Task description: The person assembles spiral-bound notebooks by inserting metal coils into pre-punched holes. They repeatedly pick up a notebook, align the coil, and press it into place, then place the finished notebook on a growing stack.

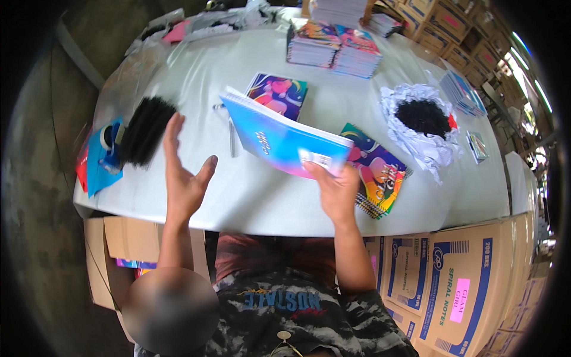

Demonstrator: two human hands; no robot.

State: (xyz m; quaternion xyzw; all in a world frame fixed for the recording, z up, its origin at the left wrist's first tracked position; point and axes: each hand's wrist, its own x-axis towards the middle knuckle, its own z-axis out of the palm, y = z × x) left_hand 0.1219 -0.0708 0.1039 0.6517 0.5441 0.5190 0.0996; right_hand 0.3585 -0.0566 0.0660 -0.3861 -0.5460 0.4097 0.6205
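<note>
My right hand [336, 193] grips the lower right corner of a notebook [279, 140] with a blue-to-pink cover, held tilted above the table. My left hand [185, 178] is open to the left of it, thumb spread from the fingers, touching nothing. Behind the held notebook lies another notebook [282, 92] with a dark purple illustrated cover, partly hidden. To the right, several colourful notebooks [383, 178] lie fanned on the table, black coils showing along their lower edge. A thin light-coloured strip [232, 138] lies left of the held notebook.
Dark bundled coils [148, 131] and a blue tape dispenser [110, 149] are at the left. Crumpled white wrapping [404, 140] surrounds a black tangled heap [423, 118] at the right. Notebook stacks [315, 50] stand at the back. Cardboard boxes [476, 285] sit below the front edge.
</note>
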